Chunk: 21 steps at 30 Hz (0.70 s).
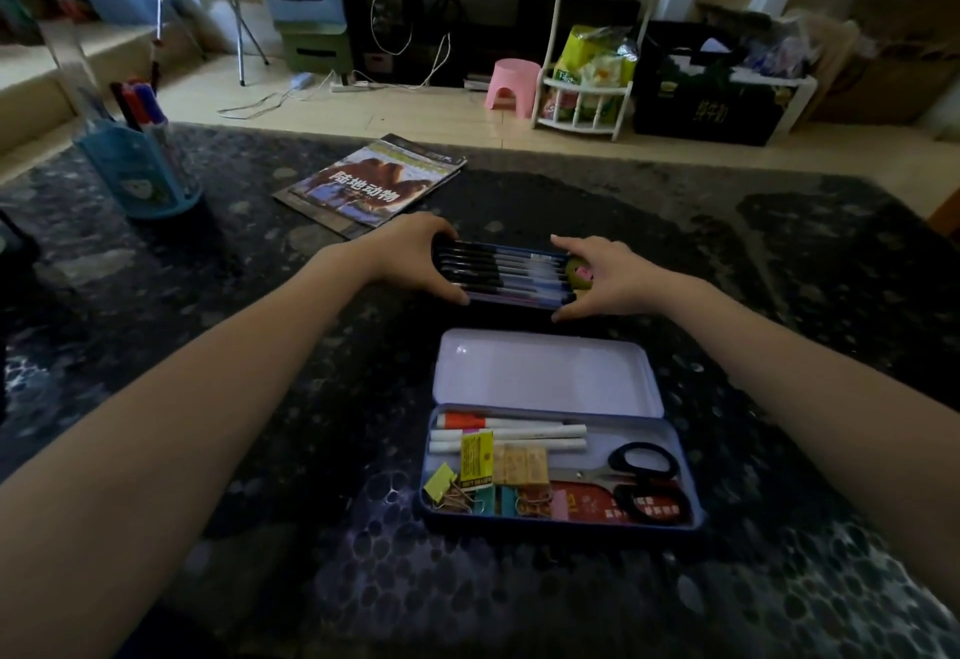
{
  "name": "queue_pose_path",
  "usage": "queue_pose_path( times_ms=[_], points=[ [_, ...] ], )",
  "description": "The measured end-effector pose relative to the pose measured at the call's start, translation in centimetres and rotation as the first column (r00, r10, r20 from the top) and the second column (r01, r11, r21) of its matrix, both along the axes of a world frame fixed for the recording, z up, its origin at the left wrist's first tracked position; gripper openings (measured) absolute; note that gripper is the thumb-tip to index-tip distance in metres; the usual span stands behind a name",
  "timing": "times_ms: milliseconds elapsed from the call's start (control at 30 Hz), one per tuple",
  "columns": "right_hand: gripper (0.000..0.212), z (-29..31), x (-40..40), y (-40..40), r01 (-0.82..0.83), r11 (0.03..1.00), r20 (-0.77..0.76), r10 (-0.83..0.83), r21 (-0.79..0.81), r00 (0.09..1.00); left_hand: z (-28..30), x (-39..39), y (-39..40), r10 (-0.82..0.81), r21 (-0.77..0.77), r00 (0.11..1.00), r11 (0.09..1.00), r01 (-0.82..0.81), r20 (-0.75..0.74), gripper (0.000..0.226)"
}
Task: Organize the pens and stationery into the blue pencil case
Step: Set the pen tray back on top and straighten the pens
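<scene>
A blue tray (519,301) filled with several black-capped pens (498,271) lies on the dark table beyond the open case. My left hand (410,256) grips the tray's left end and my right hand (602,276) grips its right end, beside a small green and pink eraser (579,274). Nearer to me, the blue pencil case (685,518) lies open with its pale lid (545,372) folded back. Inside are white markers (519,432), black-handled scissors (644,482), yellow staple boxes (519,463) and several coloured binder clips (467,495).
A magazine (371,185) lies behind the tray to the left. A blue pen holder (137,175) with markers stands at the table's far left. The dark patterned table (260,398) stretches around the case. Beyond it are floor, cables, a pink stool (511,87) and shelves.
</scene>
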State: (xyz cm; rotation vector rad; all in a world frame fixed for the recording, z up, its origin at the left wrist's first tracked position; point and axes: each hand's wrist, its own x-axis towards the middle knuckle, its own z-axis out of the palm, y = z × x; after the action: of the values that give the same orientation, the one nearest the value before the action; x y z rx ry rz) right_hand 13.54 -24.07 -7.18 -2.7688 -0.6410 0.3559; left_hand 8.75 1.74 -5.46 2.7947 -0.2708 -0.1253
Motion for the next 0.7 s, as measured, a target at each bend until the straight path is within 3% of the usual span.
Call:
queue_pose_path(
  times_ms=[167, 367, 700],
  points=[
    [0.106, 2.5, -4.9, -2.1, 0.015, 1.0, 0.065, -0.014, -0.012, 0.998, 2.9, -4.1, -1.5, -0.052, 0.0, 0.998, 0.999, 0.052, 0.019, 0.079],
    [0.103, 3.5, -14.6, -5.1, 0.007, 0.998, -0.038, -0.009, -0.057, 0.999, 3.0, -12.3, -3.8, -0.153, 0.048, 0.987, 0.987, 0.156, -0.046, 0.078],
    [0.103, 1.0, -20.4, -6.0, -0.039, 0.995, -0.025, 0.037, -0.094, 0.999, -0.8, -18.8, -4.3, -0.088, -0.058, 0.985, 0.995, 0.08, -0.152, 0.093]
  ],
)
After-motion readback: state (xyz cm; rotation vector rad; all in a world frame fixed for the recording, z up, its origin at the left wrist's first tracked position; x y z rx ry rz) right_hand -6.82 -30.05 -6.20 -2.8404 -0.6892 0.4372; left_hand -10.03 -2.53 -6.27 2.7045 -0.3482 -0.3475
